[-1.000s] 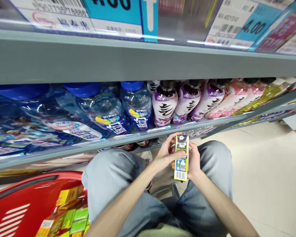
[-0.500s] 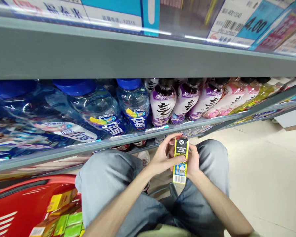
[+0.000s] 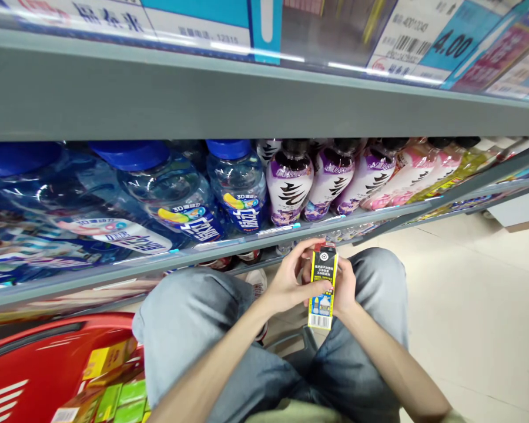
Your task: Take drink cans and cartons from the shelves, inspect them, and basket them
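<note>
Between my knees I hold a slim black and yellow drink carton (image 3: 323, 273) upright in both hands, its barcode at the lower end toward me. My left hand (image 3: 293, 282) grips it from the left, the thumb lying across its printed face. From the right side, my right hand (image 3: 346, 288) closes round it; those fingers are partly hidden behind the carton. Just beyond my hands, on the shelf, stand dark bottles with white and purple labels (image 3: 290, 191).
Large blue-capped bottles (image 3: 167, 194) fill the shelf at left, with pink-labelled bottles (image 3: 423, 176) farther right. A grey shelf edge (image 3: 229, 249) runs before my knees. At lower left is a red basket (image 3: 35, 364) holding green boxes (image 3: 130, 399) and yellow ones. Pale floor tiles (image 3: 476, 305) lie right.
Almost nothing differs. The view has shifted very slightly, and both hands keep the same hold on the carton.
</note>
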A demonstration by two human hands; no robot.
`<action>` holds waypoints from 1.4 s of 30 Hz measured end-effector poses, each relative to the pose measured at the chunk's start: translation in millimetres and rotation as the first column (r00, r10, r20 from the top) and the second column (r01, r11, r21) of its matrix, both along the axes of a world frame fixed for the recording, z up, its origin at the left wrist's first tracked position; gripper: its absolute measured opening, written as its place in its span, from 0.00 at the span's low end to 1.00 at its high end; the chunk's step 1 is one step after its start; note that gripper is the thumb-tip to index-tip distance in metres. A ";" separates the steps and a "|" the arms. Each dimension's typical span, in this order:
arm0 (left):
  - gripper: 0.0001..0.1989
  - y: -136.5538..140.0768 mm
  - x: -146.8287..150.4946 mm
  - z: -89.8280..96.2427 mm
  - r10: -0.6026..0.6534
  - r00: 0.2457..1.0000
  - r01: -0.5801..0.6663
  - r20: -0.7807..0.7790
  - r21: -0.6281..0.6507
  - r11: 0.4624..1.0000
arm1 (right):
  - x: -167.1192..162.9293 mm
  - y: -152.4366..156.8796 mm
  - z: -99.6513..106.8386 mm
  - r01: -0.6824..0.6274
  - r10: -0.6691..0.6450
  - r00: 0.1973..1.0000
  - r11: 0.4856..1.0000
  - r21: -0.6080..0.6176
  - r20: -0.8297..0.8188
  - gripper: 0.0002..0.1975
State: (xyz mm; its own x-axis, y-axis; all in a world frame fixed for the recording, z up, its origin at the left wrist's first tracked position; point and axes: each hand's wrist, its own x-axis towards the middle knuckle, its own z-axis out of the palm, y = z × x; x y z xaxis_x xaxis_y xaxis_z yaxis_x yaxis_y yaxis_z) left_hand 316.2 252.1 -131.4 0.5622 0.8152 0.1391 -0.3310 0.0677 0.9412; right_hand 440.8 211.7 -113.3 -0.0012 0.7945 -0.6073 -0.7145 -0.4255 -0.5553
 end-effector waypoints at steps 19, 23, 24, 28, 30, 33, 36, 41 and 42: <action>0.38 0.6 0.1 0.2 -0.017 1.000 0.017 0.019 -0.004 1.000 | -0.3 0.2 -0.2 -0.062 0.065 0.996 0.997 0.041 -0.065 0.23; 0.37 0.6 0.6 2.0 -0.026 0.999 0.027 0.034 -0.006 1.000 | 0.2 -0.9 -2.7 -0.059 0.062 0.996 0.997 0.050 -0.067 0.23; 0.37 0.7 0.7 2.3 -0.027 0.999 0.027 0.034 -0.006 1.000 | 0.5 -1.2 -3.4 -0.058 0.062 0.996 0.997 0.048 -0.068 0.24; 0.37 0.6 0.6 2.9 -0.016 1.000 0.016 0.018 -0.015 1.000 | 1.7 -2.2 -5.5 -0.050 0.052 0.996 0.998 0.031 -0.069 0.24; 0.37 0.5 0.4 2.3 -0.014 1.000 0.014 0.016 -0.019 1.000 | 2.2 -2.7 -6.2 -0.048 0.050 0.996 0.998 0.030 -0.068 0.24; 0.38 0.8 0.4 0.9 -0.007 1.000 0.007 0.017 -0.011 1.000 | 2.7 -3.1 -7.8 -0.050 0.052 0.997 0.998 0.037 -0.060 0.24; 0.37 1.2 0.7 0.1 -0.006 1.000 0.006 0.020 -0.006 1.000 | 3.1 -3.2 -9.7 -0.057 0.060 0.997 0.997 0.050 -0.056 0.23; 0.37 1.6 0.8 -0.6 -0.008 0.999 0.009 0.030 -0.005 1.000 | 3.4 -3.1 -11.4 -0.055 0.059 0.996 0.997 0.051 -0.065 0.23; 0.37 1.6 0.7 -0.9 -0.008 1.000 0.008 0.029 -0.005 1.000 | 3.4 -2.9 -11.6 -0.051 0.054 0.996 0.997 0.051 -0.068 0.23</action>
